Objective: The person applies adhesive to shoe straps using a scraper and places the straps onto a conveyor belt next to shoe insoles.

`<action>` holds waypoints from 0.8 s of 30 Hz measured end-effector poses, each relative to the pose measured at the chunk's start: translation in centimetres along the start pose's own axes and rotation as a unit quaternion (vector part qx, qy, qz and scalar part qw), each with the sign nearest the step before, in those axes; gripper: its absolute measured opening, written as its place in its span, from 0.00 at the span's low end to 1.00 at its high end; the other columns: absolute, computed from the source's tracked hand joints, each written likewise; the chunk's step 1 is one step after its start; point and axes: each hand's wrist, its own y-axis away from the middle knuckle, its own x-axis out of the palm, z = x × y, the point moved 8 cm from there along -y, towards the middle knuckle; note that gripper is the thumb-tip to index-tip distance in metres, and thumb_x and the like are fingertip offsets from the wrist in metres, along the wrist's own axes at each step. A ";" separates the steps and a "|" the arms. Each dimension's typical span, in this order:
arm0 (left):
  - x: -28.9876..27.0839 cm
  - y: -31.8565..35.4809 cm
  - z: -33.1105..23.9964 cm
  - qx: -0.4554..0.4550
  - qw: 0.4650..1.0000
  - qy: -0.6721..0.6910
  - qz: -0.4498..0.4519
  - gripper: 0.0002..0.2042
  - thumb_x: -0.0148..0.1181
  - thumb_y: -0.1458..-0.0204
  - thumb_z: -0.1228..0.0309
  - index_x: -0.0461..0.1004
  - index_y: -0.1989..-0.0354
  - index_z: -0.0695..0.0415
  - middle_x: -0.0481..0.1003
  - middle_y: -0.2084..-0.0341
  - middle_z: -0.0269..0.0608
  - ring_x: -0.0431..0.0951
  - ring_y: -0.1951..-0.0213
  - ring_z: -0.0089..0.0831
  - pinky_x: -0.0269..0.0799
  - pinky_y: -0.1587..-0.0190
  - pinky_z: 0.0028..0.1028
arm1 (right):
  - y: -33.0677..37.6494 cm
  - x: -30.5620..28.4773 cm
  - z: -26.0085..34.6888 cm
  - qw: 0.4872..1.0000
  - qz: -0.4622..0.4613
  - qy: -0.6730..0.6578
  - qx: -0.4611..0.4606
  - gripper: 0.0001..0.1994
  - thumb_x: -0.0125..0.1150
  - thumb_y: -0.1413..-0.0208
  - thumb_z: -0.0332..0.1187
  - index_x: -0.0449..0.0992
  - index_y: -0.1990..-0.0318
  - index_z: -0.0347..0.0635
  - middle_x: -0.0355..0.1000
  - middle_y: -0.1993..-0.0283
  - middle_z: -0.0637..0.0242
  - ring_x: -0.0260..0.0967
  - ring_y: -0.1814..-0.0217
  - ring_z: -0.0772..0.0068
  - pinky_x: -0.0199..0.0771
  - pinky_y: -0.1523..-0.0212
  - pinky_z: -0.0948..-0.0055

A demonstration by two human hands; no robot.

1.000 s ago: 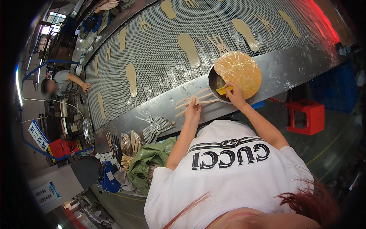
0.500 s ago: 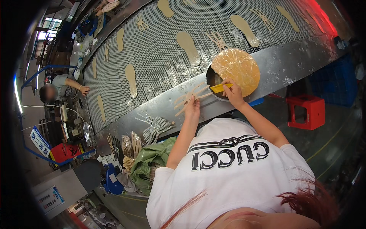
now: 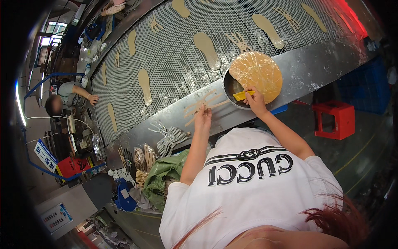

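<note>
My left hand (image 3: 202, 118) pinches a beige strappy shoe upper (image 3: 217, 104), its thin straps spread out above the metal ledge. In my right hand (image 3: 255, 101) is a small yellow-handled brush (image 3: 239, 96), over the open side of a round pan (image 3: 227, 88). The brush tip is too small to make out clearly. A tan round cover (image 3: 262, 74) wrapped in clear plastic lies across most of the pan. Just beyond it, another strappy upper (image 3: 239, 42) rests on the mesh conveyor (image 3: 174, 62).
Beige insoles (image 3: 206, 50) and more uppers lie spread along the conveyor. Silver straps (image 3: 172, 137) are piled on the ledge to the left, above a green sack (image 3: 166, 170). A red stool (image 3: 336, 120) stands at right. A co-worker's hand (image 3: 93, 99) touches the conveyor's far-left end.
My left hand has drawn the strappy upper slightly left, away from the pan. The brush in my right hand has shifted a little right, back over the pan.
</note>
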 end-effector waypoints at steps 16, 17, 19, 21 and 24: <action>-1.8 -0.4 1.6 -0.080 0.995 -0.039 -0.041 0.07 0.55 0.51 0.77 0.68 0.64 0.56 0.71 0.67 0.37 0.70 0.67 0.27 0.71 0.64 0.28 | 0.1 4.6 2.0 0.999 0.046 -0.010 -0.012 0.05 0.49 0.46 0.26 0.68 0.62 0.38 0.67 0.75 0.70 0.65 0.78 0.85 0.65 0.77 0.86; -1.8 -0.5 1.3 -0.072 0.996 -0.040 -0.025 0.07 0.55 0.51 0.77 0.68 0.63 0.56 0.71 0.67 0.37 0.70 0.68 0.27 0.71 0.64 0.28 | -0.2 4.8 2.1 0.999 0.042 -0.007 -0.012 0.05 0.50 0.47 0.26 0.68 0.62 0.37 0.67 0.74 0.68 0.67 0.77 0.82 0.66 0.77 0.84; -1.3 -0.3 0.8 -0.063 0.996 -0.052 -0.023 0.08 0.55 0.51 0.78 0.67 0.62 0.55 0.71 0.67 0.37 0.70 0.68 0.27 0.70 0.65 0.27 | -0.7 4.8 1.7 0.999 0.037 -0.006 -0.015 0.06 0.50 0.48 0.25 0.68 0.62 0.36 0.68 0.74 0.66 0.69 0.77 0.79 0.67 0.76 0.82; -0.9 -0.1 -0.5 -0.041 0.997 -0.061 -0.015 0.09 0.54 0.51 0.78 0.66 0.61 0.55 0.70 0.67 0.37 0.70 0.68 0.27 0.70 0.66 0.27 | -1.0 4.7 1.5 0.999 0.031 0.005 -0.023 0.06 0.50 0.48 0.25 0.69 0.62 0.37 0.68 0.75 0.66 0.70 0.78 0.77 0.68 0.77 0.81; -1.4 0.7 -2.5 0.032 0.998 -0.049 -0.012 0.09 0.55 0.51 0.78 0.66 0.62 0.55 0.70 0.67 0.36 0.70 0.69 0.27 0.70 0.67 0.27 | -0.8 5.0 1.4 0.999 0.029 0.017 -0.035 0.04 0.50 0.46 0.27 0.68 0.63 0.39 0.66 0.78 0.70 0.66 0.79 0.84 0.65 0.79 0.85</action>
